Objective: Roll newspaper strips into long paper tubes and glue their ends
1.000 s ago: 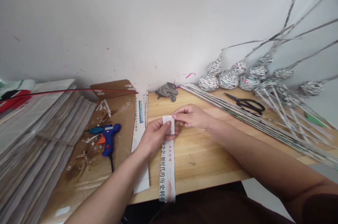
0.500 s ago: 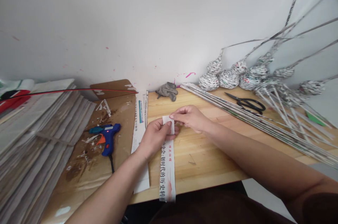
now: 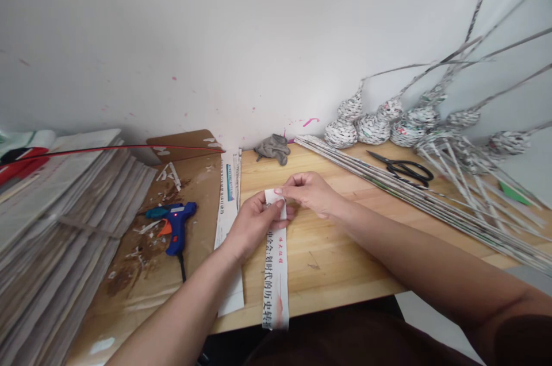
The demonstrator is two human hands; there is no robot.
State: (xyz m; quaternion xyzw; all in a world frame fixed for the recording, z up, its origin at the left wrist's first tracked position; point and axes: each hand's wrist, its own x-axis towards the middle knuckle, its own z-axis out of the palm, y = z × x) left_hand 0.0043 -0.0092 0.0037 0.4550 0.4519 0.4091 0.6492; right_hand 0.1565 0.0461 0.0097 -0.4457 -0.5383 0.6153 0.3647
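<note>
A newspaper strip [image 3: 276, 280] with black and red characters runs from my hands down over the table's front edge. My left hand [image 3: 259, 218] is closed on its upper end, the thumb lying on top and fingertips showing beyond the paper's right side. With thumb and index finger, my right hand [image 3: 307, 193] pinches the top right corner of the same strip. Just left of my left hand lie more newspaper strips [image 3: 228, 228], stacked lengthwise on the table.
Left stand a newspaper stack [image 3: 95, 193] and a blue glue gun [image 3: 176, 225] on stained cardboard [image 3: 198, 182]. A grey crumpled cloth [image 3: 273, 149] lies by the wall. At right are rolled paper sticks [image 3: 388, 188], black scissors [image 3: 405, 170] and several woven paper gourds [image 3: 373, 127].
The hanging part of the newspaper strip has shifted slightly right. Some dark print now shows at its held upper end. Both hands keep nearly the same place and grip.
</note>
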